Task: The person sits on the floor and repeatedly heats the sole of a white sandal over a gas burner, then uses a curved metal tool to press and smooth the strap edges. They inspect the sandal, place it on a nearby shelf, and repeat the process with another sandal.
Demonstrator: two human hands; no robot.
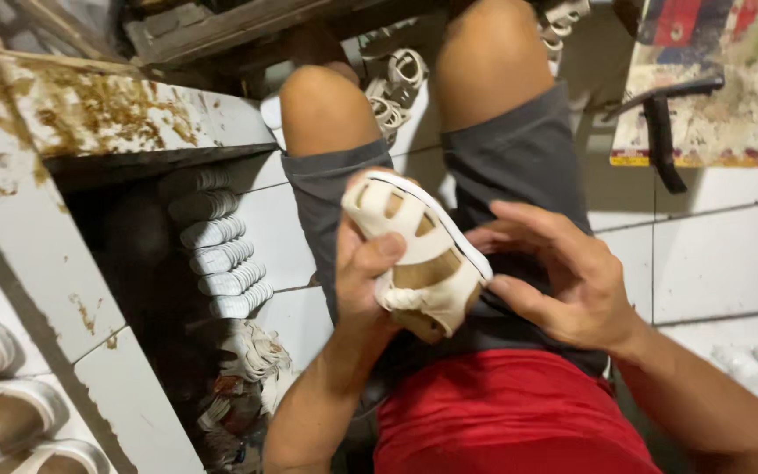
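1. Sandal [418, 254], cream-white with cut-out straps, sits over the person's lap, its long axis running from upper left to lower right, sole edge turned toward the right hand.
2. Left hand [363, 281] is closed around the sandal from the left, thumb pressed across the straps.
3. Right hand [563, 276] is spread wide just beside the sole edge, fingertips touching or nearly touching it; it grips nothing.
4. Left hand is the nearer one, since it carries the sandal.
5. Stacked white soles [214, 254] stand under the stained desk [54, 263] at left; finished sandals [2, 386] lie on its near part. Nothing stands between hands and sandal.
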